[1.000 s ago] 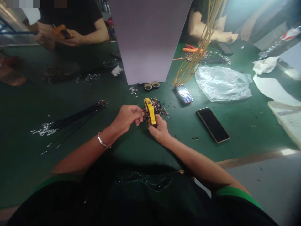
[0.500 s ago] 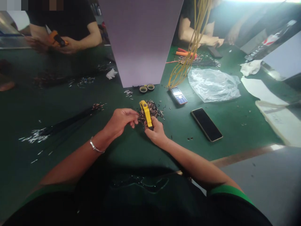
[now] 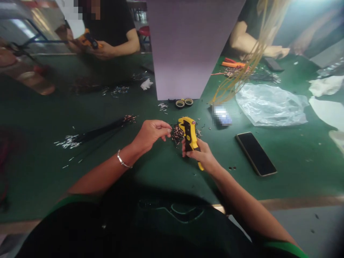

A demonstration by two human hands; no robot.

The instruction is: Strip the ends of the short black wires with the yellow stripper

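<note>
The largest thing is the green table (image 3: 292,161), and on it, at the far side, stands a pale purple board (image 3: 193,53). To the right of this board lies a clear plastic bag (image 3: 271,104). A bundle of black wires (image 3: 103,130) lies on the left, and a dark phone (image 3: 256,154) on the right. The left hand (image 3: 153,134) has its thumb and forefinger near each other; whether they pinch something, I cannot tell. The right hand (image 3: 201,154) is clamped around the handle of a yellow tool (image 3: 189,130), which is above a pile of wire scraps (image 3: 176,134), between the two hands. Behind the pile are two small tape rolls (image 3: 184,103).
</note>
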